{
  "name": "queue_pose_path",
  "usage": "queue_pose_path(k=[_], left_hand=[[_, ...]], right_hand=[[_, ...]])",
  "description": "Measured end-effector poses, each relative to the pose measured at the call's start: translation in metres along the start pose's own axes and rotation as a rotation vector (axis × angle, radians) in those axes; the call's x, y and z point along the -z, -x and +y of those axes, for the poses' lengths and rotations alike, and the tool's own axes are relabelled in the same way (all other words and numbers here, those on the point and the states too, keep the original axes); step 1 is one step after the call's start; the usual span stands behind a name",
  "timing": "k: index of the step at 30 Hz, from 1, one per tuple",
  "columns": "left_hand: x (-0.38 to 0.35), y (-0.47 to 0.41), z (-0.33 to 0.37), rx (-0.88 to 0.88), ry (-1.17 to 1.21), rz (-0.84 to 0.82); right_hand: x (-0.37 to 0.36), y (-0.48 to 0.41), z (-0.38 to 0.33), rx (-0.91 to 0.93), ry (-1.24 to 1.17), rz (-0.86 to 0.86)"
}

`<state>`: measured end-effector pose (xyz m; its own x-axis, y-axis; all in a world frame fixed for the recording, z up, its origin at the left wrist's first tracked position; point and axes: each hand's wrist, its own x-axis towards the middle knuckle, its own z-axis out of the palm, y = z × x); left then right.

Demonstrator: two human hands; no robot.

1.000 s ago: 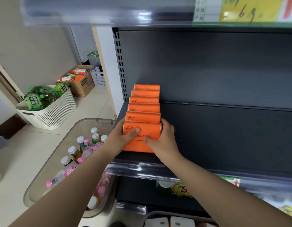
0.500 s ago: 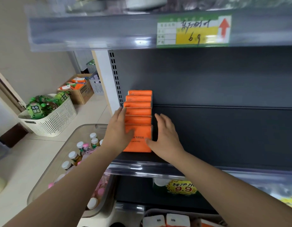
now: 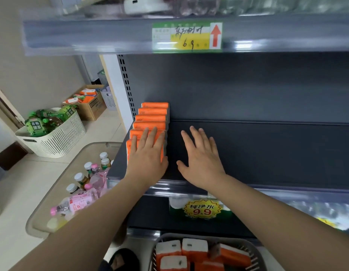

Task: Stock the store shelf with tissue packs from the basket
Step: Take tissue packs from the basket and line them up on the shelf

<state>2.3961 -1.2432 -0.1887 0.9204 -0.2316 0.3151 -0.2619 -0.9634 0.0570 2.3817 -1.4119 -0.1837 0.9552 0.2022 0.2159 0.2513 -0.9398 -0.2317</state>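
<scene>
Several orange tissue packs (image 3: 152, 116) stand in a row, front to back, at the left end of the dark shelf (image 3: 267, 153). My left hand (image 3: 148, 153) lies flat with straight fingers over the front packs of the row. My right hand (image 3: 201, 159) hovers open over the bare shelf just right of the row, holding nothing. At the bottom, a grey basket (image 3: 255, 259) holds more orange-and-white tissue packs (image 3: 191, 251).
A clear tub (image 3: 58, 192) of bottles sits low on the left. Behind it stand a white basket (image 3: 58, 137) of green bottles and a cardboard box (image 3: 89, 108). An upper shelf rail with a price tag (image 3: 187, 36) hangs overhead. The shelf below carries a yellow 9.9 label (image 3: 203, 209).
Both hands let go of the front pack. The left hand moved up over the tops of the front packs; the right hand slid right, off the row. The camera tilted up.
</scene>
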Motion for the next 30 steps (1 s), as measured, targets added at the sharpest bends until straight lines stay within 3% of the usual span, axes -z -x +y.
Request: queue_pose_path(k=[14,30], left_hand=[[-0.033,0.074,0.066,-0.012,-0.073,-0.033],[-0.086,0.174,0.101,0.042,-0.038,-0.379]], right_hand=[[-0.011,0.075,0.045,0.032,0.102,-0.014],[-0.064,0.185,0.083,0.011,0.033,-0.206]])
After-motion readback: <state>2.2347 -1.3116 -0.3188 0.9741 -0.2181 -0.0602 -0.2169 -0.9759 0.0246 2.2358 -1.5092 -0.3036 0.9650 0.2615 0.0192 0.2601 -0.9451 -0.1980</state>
